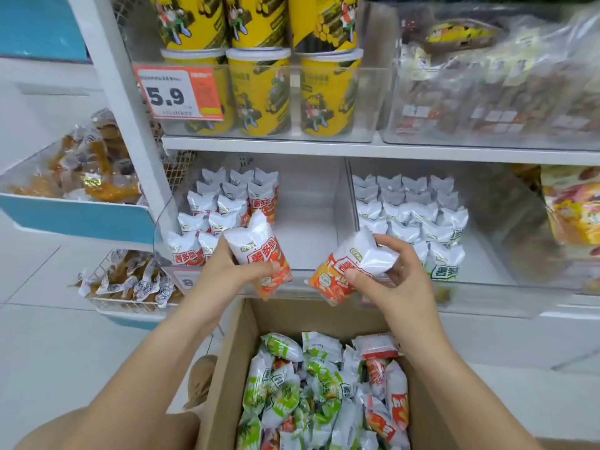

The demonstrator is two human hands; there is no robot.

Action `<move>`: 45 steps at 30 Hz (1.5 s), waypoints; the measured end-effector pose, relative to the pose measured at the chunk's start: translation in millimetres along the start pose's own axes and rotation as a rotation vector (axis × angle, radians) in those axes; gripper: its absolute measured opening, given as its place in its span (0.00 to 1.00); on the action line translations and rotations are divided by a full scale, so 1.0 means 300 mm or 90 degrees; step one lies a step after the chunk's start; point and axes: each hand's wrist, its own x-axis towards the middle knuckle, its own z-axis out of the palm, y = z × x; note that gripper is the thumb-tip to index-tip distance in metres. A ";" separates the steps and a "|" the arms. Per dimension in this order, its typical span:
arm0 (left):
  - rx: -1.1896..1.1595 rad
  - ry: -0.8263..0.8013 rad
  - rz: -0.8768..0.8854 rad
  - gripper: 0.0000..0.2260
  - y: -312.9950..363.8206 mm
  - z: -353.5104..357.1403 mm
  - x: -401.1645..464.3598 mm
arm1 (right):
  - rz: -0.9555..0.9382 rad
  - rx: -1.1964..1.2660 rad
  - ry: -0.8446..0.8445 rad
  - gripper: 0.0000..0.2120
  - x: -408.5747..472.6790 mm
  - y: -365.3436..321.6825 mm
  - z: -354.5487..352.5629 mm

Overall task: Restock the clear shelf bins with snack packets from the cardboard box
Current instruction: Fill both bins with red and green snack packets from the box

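Note:
My left hand [227, 271] grips a red-and-white snack packet [259, 251], held upright at the front of the left clear bin [308, 222]. That bin holds rows of the same red packets [224, 209] on its left side; its right side is bare. My right hand [389, 274] holds a second red packet [350, 271], tilted, in front of the divider between the bins. The right clear bin [493, 222] holds rows of green-and-white packets [418, 216]. Below my arms stands the open cardboard box [227, 368] with mixed green and red packets [308, 394].
The shelf above carries yellow snack canisters [259, 92] behind a 5.9 price tag [178, 92], and a bin of bagged snacks [487, 92]. A blue side rack [74, 219] and a wire basket [123, 287] with wrapped snacks stand at left. Yellow-red packs [571, 203] sit at far right.

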 end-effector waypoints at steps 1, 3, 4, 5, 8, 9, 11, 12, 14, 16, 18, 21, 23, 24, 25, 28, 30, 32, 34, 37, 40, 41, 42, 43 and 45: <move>0.019 0.026 0.029 0.23 0.010 -0.026 0.026 | -0.018 -0.015 -0.009 0.25 0.027 -0.011 0.041; 0.068 0.069 0.088 0.16 0.031 -0.063 0.074 | -0.046 -0.036 -0.025 0.24 0.088 -0.022 0.123; 0.102 0.088 0.114 0.14 0.034 -0.078 0.101 | -0.054 -0.052 -0.031 0.23 0.122 -0.022 0.161; 0.130 0.105 0.134 0.13 0.036 -0.089 0.125 | -0.062 -0.076 -0.036 0.22 0.155 -0.020 0.196; 0.178 0.131 0.156 0.17 0.004 -0.121 0.189 | -0.075 -0.169 -0.050 0.20 0.265 0.008 0.272; 0.195 0.132 0.157 0.21 -0.010 -0.129 0.205 | -0.073 -0.197 -0.053 0.20 0.304 0.026 0.289; 0.255 0.133 0.164 0.26 -0.033 -0.145 0.230 | -0.054 -0.251 -0.067 0.19 0.389 0.080 0.323; 0.292 0.137 0.172 0.26 -0.040 -0.150 0.238 | -0.033 -0.277 -0.076 0.19 0.428 0.110 0.341; 0.368 0.155 0.198 0.27 -0.051 -0.159 0.247 | 0.006 -0.322 -0.093 0.20 0.495 0.170 0.378; 0.443 0.158 0.234 0.28 -0.058 -0.171 0.250 | 0.023 -0.358 -0.116 0.23 0.542 0.208 0.419; 0.491 0.138 0.246 0.28 -0.068 -0.184 0.262 | 0.018 -0.368 -0.132 0.23 0.579 0.223 0.460; 0.559 0.100 0.254 0.29 -0.086 -0.201 0.284 | -0.013 -0.349 -0.149 0.22 0.610 0.219 0.516; 0.596 0.089 0.269 0.29 -0.089 -0.204 0.300 | -0.032 -0.325 -0.158 0.22 0.612 0.218 0.546; 0.611 0.084 0.268 0.29 -0.088 -0.201 0.308 | -0.038 -0.317 -0.163 0.22 0.608 0.220 0.558; 0.630 0.080 0.266 0.29 -0.087 -0.197 0.315 | -0.044 -0.314 -0.168 0.22 0.604 0.223 0.568; 0.704 0.078 0.261 0.28 -0.092 -0.175 0.335 | -0.026 -0.304 -0.186 0.19 0.607 0.234 0.584; 0.735 0.084 0.258 0.26 -0.104 -0.163 0.340 | 0.035 -0.250 -0.202 0.19 0.607 0.225 0.583; 0.760 0.085 0.254 0.25 -0.114 -0.158 0.345 | 0.131 -0.124 -0.170 0.18 0.597 0.206 0.572; 0.779 0.088 0.256 0.26 -0.122 -0.155 0.359 | 0.238 -0.018 -0.113 0.16 0.573 0.180 0.555; 0.806 0.109 0.292 0.27 -0.129 -0.142 0.385 | 0.309 0.003 -0.091 0.14 0.521 0.155 0.525; 0.789 0.150 0.310 0.27 -0.130 -0.136 0.400 | 0.260 -0.059 -0.196 0.09 0.446 0.139 0.515; 0.789 0.163 0.309 0.28 -0.126 -0.136 0.395 | 0.238 -0.083 -0.220 0.09 0.429 0.140 0.516; 0.790 0.170 0.303 0.29 -0.119 -0.138 0.386 | 0.217 -0.109 -0.232 0.12 0.419 0.145 0.520; 0.787 0.175 0.293 0.30 -0.113 -0.144 0.377 | 0.199 -0.139 -0.237 0.15 0.415 0.151 0.525; 0.786 0.174 0.262 0.31 -0.110 -0.167 0.359 | 0.186 -0.198 -0.223 0.18 0.417 0.163 0.541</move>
